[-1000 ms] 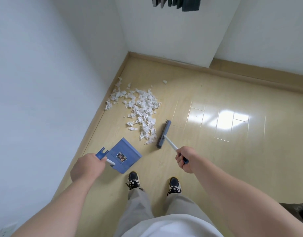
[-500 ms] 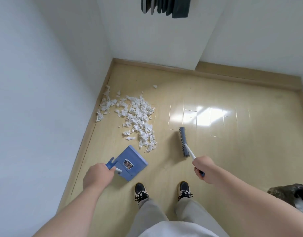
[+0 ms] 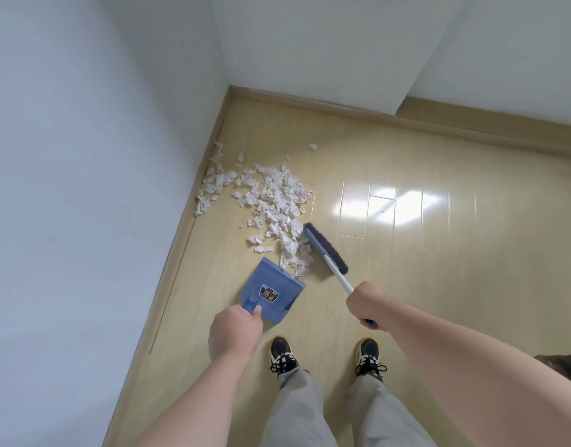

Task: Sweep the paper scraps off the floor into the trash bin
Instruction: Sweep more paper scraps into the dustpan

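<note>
Paper scraps (image 3: 274, 204) — white, crumpled, a loose heap on the floor (image 3: 406, 285) in the corner, thinning out along the skirting (image 3: 342, 109) to the left. One stray piece lies apart, beyond the heap. The near tail of the heap reaches the lip of the blue dustpan (image 3: 271, 290), which sits mouth-first toward it; nothing can be seen lying inside the pan yet.

Broom head (image 3: 326, 248) is down at the near right edge of the heap, bristles against the scraps, set at a slant so the tail of paper is caught between it and the pan mouth.

Left hand (image 3: 234, 332): fingers curled round the dustpan handle, holding it low to the floor. Right hand (image 3: 368, 304): closed round the broom's white shaft (image 3: 337, 275), blue end showing below the fist.

Shoes (image 3: 282, 351) planted just behind pan and broom. Trash bin not in view. Dark shape at the right edge — cannot tell what.

Step in hand, as I read it: first stroke of scraps into the pan; almost all the paper is left to collect. Next move calls for a short pull of the head toward the pan mouth, pan lip kept flat on the floor so paper doesn't slide under it, then repeat passes reaching toward the skirting.

Against half a second ago: the broom head stood off on bare floor, apart from the heap; now it touches it. The pan mouth has closed up to the scraps
</note>
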